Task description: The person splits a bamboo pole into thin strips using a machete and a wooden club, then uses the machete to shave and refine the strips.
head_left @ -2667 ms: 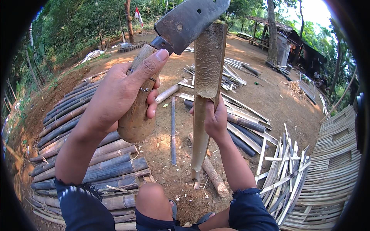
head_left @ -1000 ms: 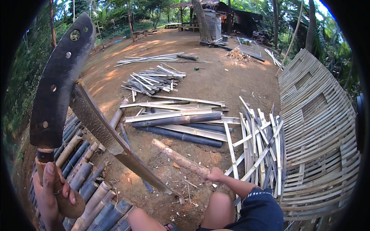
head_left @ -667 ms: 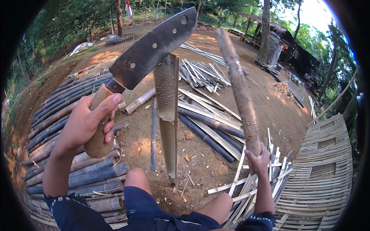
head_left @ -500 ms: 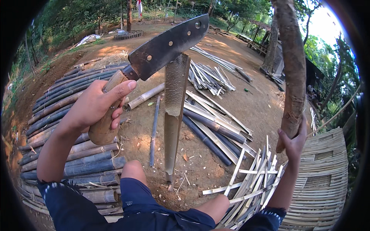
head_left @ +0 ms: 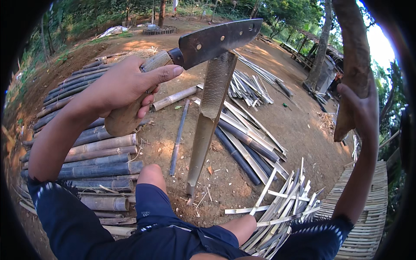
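Observation:
My left hand [head_left: 130,89] is wrapped round the wooden handle of a broad dark machete [head_left: 216,41], thumb along the grip. The blade has several round holes or studs and points up to the right. Its lower edge lies across the top end of a split bamboo piece [head_left: 204,125]; how deep it sits there I cannot tell. The bamboo stands on the ground in front of me, hollow side toward me, leaning slightly right. Raised at the right, my right hand [head_left: 364,110] grips the lower end of a thick wooden stick [head_left: 353,47], apart from the blade.
Dark bamboo poles [head_left: 99,171] lie stacked at my left. Pale split strips [head_left: 281,212] are heaped by my right knee, with halved bamboo [head_left: 249,143] and another strip pile [head_left: 251,89] beyond. A slatted bamboo platform [head_left: 359,208] stands at right, a tree trunk [head_left: 323,47] farther back.
My right hand has risen with the stick. My left hand and the machete appear higher and farther right, and the bamboo's top leans more to the right. The view has shifted somewhat too.

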Motion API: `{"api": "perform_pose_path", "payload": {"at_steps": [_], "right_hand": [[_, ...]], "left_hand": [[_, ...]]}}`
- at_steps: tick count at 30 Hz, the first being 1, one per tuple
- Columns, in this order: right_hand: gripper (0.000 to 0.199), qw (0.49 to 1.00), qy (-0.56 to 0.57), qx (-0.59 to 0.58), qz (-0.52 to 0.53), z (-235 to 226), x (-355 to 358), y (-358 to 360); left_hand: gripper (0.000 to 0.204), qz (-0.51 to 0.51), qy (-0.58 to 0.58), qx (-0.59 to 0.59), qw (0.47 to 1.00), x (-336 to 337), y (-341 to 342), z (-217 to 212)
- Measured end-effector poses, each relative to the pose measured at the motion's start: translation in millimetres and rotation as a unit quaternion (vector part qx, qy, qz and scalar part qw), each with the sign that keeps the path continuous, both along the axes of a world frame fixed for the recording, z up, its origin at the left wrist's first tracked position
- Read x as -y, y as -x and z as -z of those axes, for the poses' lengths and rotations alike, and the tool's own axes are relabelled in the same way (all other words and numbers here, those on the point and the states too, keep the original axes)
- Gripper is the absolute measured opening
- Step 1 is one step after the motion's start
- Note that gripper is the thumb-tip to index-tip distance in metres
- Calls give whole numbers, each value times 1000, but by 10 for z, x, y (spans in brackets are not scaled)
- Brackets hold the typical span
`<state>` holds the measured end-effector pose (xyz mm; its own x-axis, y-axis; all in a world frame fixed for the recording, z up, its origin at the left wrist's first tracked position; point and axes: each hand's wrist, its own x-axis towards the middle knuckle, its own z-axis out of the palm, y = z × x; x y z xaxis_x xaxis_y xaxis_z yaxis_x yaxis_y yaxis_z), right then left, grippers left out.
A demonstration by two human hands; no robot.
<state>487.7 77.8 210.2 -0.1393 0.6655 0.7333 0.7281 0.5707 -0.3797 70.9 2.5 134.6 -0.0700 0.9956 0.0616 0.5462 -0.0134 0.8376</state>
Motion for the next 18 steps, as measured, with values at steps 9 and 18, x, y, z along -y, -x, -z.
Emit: {"api": "perform_pose_path", "payload": {"at_steps": [9,18], "right_hand": [[84,969,-38,232,71,605,-13,-32],[86,995,-85,-41,32,225,-93,-240]], "left_hand": [[44,10,36,-18,999,-136,25,-60],[44,46,55,30,997,-150,-91,-27]]}}
